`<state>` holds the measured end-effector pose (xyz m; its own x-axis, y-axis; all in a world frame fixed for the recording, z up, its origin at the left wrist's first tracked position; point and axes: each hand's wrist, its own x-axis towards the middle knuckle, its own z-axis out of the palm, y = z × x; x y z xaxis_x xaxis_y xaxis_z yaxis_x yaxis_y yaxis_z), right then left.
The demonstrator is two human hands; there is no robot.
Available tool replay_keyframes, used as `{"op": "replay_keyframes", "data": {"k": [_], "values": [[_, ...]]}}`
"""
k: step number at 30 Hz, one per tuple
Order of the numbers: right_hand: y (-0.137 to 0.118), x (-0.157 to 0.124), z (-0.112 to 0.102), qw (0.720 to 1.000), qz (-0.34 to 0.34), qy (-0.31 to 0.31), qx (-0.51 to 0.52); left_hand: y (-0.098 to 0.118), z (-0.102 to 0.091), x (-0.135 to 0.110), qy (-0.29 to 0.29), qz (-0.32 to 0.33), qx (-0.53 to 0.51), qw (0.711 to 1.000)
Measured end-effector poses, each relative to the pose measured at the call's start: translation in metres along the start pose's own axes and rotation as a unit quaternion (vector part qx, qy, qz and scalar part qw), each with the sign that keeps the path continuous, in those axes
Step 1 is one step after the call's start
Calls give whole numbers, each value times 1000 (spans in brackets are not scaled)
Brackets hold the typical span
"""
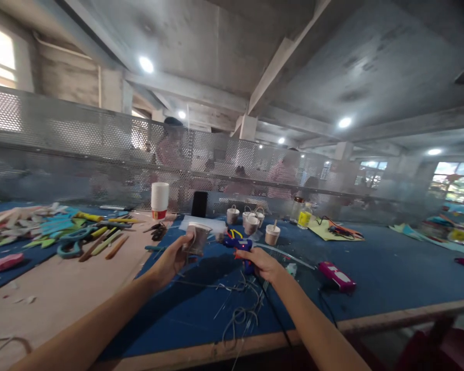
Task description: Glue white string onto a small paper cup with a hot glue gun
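Note:
My left hand (175,256) is closed round a small paper cup (197,238), held tilted above the blue table cover (390,268). My right hand (260,262) grips a blue hot glue gun (240,247), whose nozzle points left toward the cup. The gun's black cord (272,309) trails back along my right forearm. Loose grey wire pieces (239,309) lie on the cover below both hands.
Several small cups with handles (251,221) stand behind the gun. A stack of white cups (160,200), a dark phone (199,204), a yellow bottle (304,217), scissors (71,242), coloured strips and a pink tool (336,275) lie about. A mesh screen (81,139) runs behind, with people beyond.

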<state>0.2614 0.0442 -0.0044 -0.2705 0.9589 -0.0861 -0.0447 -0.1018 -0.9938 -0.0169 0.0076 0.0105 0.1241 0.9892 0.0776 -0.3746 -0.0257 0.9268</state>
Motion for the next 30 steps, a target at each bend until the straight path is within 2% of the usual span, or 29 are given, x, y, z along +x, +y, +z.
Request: {"op": "replay_keyframes", "data": {"k": [5, 11, 18, 23, 30], "values": [[6, 4, -6, 997, 3, 24, -68, 2, 0, -1, 20, 1, -9, 1000], [8, 6, -14, 997, -15, 0, -73, 4, 2, -2, 32, 6, 7, 999], [8, 6, -19, 987, -19, 43, -156, -1, -3, 4, 38, 15, 21, 999], [9, 4, -17, 959, -55, 69, -269, -3, -5, 8, 37, 1, 5, 999], [8, 6, -19, 910, -76, 71, -402, -2, -1, 5, 44, 12, 3, 999]]}}
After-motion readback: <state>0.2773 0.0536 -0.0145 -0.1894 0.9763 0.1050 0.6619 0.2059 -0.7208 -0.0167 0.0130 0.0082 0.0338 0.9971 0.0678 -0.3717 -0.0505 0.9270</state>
